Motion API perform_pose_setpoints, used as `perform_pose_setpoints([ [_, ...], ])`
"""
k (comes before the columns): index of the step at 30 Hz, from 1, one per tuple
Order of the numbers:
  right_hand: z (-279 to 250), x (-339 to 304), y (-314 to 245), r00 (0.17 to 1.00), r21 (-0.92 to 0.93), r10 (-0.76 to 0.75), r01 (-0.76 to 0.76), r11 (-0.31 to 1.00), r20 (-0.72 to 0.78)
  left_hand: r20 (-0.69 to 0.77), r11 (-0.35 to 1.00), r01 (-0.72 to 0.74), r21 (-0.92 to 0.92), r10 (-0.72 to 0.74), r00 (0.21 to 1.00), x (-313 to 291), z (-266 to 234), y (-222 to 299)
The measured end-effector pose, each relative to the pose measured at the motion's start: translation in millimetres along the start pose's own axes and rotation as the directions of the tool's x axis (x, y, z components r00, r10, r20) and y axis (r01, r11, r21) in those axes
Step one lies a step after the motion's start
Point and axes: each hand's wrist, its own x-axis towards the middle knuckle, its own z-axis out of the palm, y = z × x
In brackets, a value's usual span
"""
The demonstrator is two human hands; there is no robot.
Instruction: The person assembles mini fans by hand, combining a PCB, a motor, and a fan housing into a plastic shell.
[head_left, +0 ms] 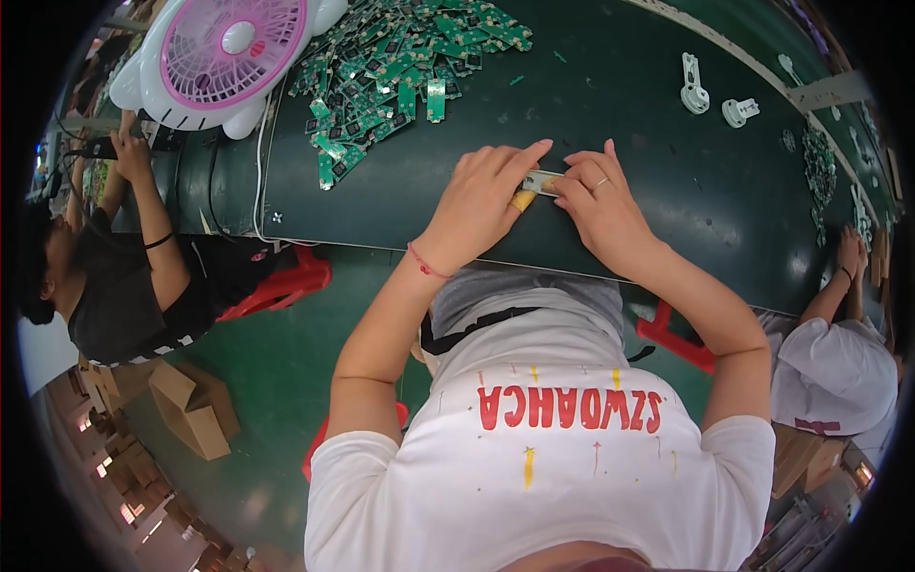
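Both hands meet over the near part of the dark green tabletop (381, 210). Between them is a small pale rectangular piece (534, 181) with dark marks on it; its exact kind does not show. My left hand (481, 195) pinches its left end, and a yellow finger cot (521, 200) covers the thumb. My right hand (605, 205), with a ring on one finger, grips the right end with its fingertips. Several small green circuit boards (436, 100) lie in a heap beyond my left hand. The fingers partly hide the piece.
A white and pink fan (205, 105) stands at the far left, its white cable (259, 181) running down the table. Two white plastic parts (695, 95) lie at the far right. People work on both sides. Red stools (305, 276) and cardboard boxes (195, 410) stand below the table.
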Motion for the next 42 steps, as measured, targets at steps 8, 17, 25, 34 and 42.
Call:
perform_pose_setpoints([
  [8,2,1,-2,0.998,-0.071,-0.040,0.037,0.997,-0.041,0.034,0.998,-0.046,0.031,0.045,0.998,6,-3,-5],
  [17,-3,-1,4,0.999,0.190,0.033,-0.028,0.981,-0.025,0.062,0.999,-0.039,0.038,0.037,0.997,5,-3,-4],
  [25,-13,7,10,0.987,0.482,0.157,-0.158,0.862,0.042,-0.335,0.932,0.328,0.152,-0.263,0.904,27,-38,-34],
  [34,-22,12,21,0.969,0.538,0.227,-0.240,0.808,0.092,-0.322,0.853,0.246,0.460,-0.098,0.942,32,-34,-52],
  [42,-60,22,-11,0.870,0.847,0.428,-0.407,0.342,0.245,-0.259,0.965,-0.093,-0.246,0.027,0.966,34,-17,31],
])
